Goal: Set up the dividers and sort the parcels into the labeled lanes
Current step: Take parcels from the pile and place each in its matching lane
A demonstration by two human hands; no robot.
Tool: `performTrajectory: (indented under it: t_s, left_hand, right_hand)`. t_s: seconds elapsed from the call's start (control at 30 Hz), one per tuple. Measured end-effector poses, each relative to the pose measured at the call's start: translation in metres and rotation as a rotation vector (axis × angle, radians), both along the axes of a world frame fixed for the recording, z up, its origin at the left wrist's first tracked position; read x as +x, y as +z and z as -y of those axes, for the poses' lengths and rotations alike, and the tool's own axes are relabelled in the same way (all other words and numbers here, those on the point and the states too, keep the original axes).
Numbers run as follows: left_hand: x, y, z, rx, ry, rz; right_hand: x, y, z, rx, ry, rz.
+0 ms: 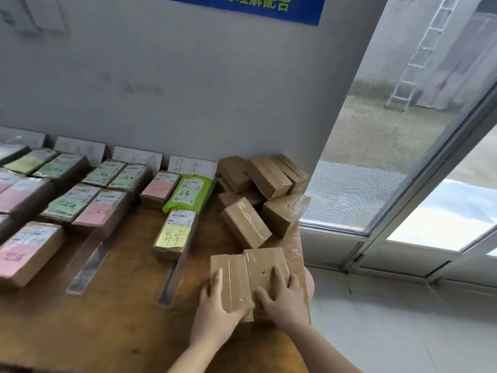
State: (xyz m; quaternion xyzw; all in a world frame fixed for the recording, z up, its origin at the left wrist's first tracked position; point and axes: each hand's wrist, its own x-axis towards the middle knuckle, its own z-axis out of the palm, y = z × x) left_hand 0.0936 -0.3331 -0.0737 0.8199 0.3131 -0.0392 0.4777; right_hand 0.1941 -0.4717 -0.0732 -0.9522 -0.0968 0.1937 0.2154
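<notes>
Fingers of left hand [215, 305] grip left taped box [231, 275]; right hand [285, 300] fingers spread flat atop right taped box [265, 265].

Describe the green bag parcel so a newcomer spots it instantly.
On the wooden table, go to the rightmost white lane card at the wall. Directly in front lies the green parcel, between a pink-labelled box on its left and plain brown boxes on its right. Its neighbours are cardboard; it alone is a soft, bright-green bag.
</notes>
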Motion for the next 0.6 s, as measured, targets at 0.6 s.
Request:
performTrajectory:
  t_s: [0.6]
  left_hand:
    - [-0.023,-0.022,-0.034,-0.887,0.344,0.336]
  right_hand:
    - [0.018,-0.003,0.039,0.428,-0.134,-0.294]
